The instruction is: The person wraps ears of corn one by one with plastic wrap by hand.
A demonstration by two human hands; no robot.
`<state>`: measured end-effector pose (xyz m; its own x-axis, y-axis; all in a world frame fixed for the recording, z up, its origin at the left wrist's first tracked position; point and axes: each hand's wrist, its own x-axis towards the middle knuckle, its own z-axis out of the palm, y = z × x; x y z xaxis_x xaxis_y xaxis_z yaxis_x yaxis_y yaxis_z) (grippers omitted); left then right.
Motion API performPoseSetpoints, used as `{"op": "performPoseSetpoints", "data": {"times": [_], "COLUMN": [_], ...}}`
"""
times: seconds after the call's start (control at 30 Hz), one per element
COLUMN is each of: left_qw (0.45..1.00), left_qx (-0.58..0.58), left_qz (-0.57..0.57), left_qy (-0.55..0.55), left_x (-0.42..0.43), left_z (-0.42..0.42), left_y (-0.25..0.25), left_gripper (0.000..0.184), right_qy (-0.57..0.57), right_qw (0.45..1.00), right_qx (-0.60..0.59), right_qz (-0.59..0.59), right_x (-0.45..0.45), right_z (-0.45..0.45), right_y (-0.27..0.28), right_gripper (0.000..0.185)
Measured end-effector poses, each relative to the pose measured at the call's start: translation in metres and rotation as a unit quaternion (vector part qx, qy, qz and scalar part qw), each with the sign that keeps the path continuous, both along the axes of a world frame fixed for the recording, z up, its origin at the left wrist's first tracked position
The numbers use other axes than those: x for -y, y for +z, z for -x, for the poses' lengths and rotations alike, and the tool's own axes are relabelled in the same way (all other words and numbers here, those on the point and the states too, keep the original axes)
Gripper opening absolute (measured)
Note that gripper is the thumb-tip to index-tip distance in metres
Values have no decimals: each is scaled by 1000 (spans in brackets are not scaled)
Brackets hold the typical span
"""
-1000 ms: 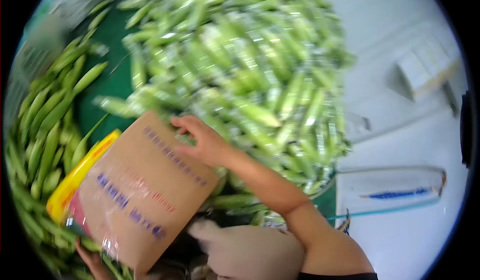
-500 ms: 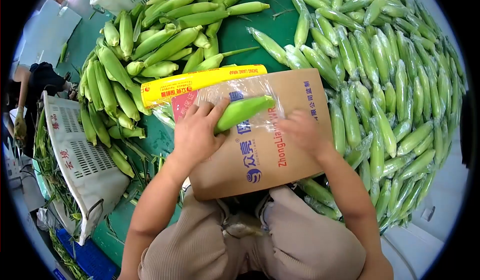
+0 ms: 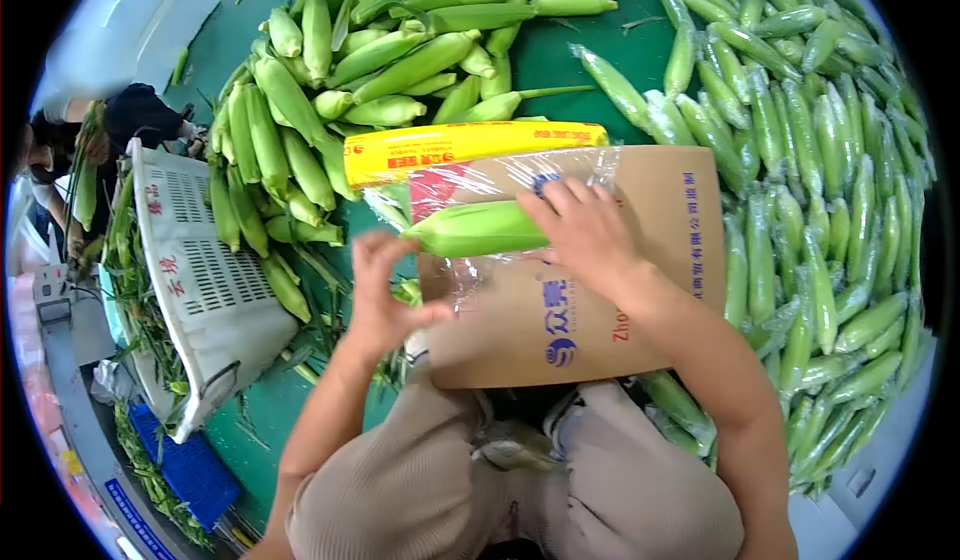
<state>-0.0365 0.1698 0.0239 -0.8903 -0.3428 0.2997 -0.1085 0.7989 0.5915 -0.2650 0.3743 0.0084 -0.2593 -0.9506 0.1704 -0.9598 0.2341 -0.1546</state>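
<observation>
An ear of corn point(image 3: 475, 228) in its green husk lies crosswise on clear plastic film point(image 3: 490, 175), which is spread over a printed cardboard sheet point(image 3: 660, 250). My right hand point(image 3: 590, 228) covers the corn's right end, its fingers curled over the top. At the pointed left end is my left hand point(image 3: 382, 295), thumb and fingers apart, fingertips close to the tip; whether they touch film there I cannot make out. Behind the cardboard lies a yellow box of wrap point(image 3: 475, 148).
Unwrapped corn point(image 3: 290, 125) is heaped at the back left, wrapped corn point(image 3: 800, 190) on the right. A white crate point(image 3: 205, 270) with husks leans at the left, a blue basket point(image 3: 185, 465) below it. Another person point(image 3: 130, 125) works at the far left.
My right hand has moved left onto the corn's right end. My left hand has let go of the corn's body and shifted to its left end. The corn now lies more level.
</observation>
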Motion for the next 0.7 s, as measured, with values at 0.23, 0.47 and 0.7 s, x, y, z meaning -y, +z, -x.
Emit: {"op": "performPoseSetpoints", "data": {"times": [0.23, 0.47, 0.7], "left_qw": [989, 991, 974], "left_qx": [127, -120, 159], "left_qz": [-53, -49, 158], "left_qy": [55, 6, -32], "left_x": [2, -48, -38], "left_z": [-32, -17, 53], "left_y": [-32, -9, 21], "left_gripper": [41, 16, 41], "right_qy": [-41, 76, 50], "right_qw": [997, 968, 990], "right_qx": [57, 212, 99], "right_qz": [-15, -109, 83], "right_x": [-10, -37, -1], "right_z": [-2, -24, -2], "right_y": [16, 32, 36], "right_gripper": [75, 70, 71]}}
